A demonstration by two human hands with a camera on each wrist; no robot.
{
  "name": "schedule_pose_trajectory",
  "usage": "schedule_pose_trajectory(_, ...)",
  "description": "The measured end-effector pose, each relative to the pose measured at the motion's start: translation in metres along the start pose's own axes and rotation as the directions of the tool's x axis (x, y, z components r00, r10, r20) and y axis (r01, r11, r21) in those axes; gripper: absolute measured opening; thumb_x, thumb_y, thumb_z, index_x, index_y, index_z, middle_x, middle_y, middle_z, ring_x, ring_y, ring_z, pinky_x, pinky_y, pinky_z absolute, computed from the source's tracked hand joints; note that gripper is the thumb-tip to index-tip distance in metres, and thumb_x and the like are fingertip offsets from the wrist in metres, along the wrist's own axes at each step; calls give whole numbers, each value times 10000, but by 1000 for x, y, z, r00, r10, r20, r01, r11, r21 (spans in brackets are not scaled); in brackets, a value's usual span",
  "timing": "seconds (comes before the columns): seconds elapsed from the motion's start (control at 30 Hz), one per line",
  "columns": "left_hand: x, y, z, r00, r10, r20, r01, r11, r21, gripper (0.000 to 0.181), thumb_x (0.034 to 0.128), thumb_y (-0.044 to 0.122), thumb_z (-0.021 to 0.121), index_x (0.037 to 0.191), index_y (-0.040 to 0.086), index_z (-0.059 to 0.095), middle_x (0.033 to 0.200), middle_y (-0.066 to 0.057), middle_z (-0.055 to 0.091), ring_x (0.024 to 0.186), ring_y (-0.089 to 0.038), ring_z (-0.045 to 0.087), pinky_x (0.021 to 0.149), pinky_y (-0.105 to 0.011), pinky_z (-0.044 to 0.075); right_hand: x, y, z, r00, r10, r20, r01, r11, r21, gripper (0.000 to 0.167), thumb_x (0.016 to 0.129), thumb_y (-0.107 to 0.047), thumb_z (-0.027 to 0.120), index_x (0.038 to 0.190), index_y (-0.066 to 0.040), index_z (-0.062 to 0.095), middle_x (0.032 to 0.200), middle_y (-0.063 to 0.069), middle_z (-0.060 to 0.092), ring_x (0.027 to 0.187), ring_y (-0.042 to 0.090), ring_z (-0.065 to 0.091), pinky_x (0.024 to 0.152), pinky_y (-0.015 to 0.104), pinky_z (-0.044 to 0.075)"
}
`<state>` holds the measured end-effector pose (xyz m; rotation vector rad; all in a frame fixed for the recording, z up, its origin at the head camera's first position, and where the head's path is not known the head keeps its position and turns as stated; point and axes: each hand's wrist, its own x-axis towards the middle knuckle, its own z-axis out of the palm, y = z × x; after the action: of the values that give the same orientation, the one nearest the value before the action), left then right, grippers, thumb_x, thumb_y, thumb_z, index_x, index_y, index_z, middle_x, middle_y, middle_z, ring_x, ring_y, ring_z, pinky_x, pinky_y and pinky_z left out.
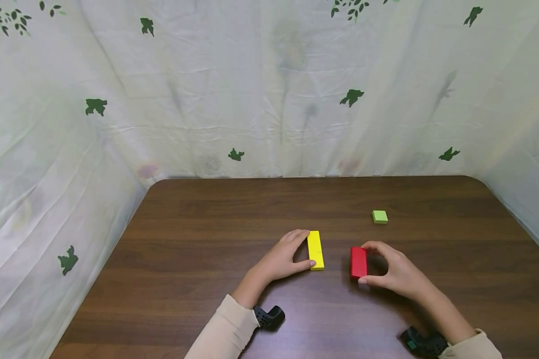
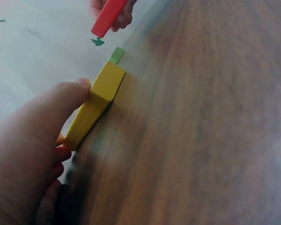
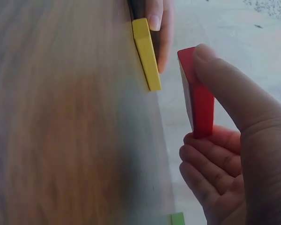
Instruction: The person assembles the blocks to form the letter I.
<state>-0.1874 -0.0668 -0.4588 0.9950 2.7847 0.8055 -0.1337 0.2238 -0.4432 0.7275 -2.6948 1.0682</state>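
Spans a yellow block (image 1: 316,249) lengthwise with the left hand (image 1: 282,257), setting the thumb at the near end and the fingertips at the far end, parted wide to match its length. Leaves a gap between palm and block. Rests that block on the dark brown wood-grain tabletop (image 1: 206,224), near the middle, with its long sides pointing away from the body.

Holds a red block (image 1: 358,262) in the right hand (image 1: 399,271), pinching it between thumb at the near end and fingers at the far end, again with a broad opening to the palm. Suspends it above the tabletop, casting a shadow on the wood below. Bends the other fingers loosely beneath, as seen from the right wrist. Faces the two blocks toward each other, near but apart, with bare wood between.

Shows a small light green block (image 1: 380,216) farther back on the tabletop, beyond the red block and touching neither hand. Wears cream sleeves (image 1: 226,326) and, at each wrist, a black device (image 1: 271,317). Includes, behind and to both sides, a pale curtain (image 1: 233,89) printed with dark green bird-like shapes (image 1: 353,97) and leaves (image 1: 13,17).
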Motion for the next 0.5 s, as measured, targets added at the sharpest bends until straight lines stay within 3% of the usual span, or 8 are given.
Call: schedule_pose_trajectory(0.5, 1, 0, 0, 1000, 7, -2, -7, 1000, 5, 738, 826, 467, 572, 1392, 72, 311, 1391, -48, 340, 1295, -202, 246, 1029, -341, 243, 2, -7, 12, 998, -22, 58, 21, 1000, 21, 675, 605, -497, 763, 1112, -123, 523, 1047, -72, 555, 941, 141, 549, 783, 379, 466)
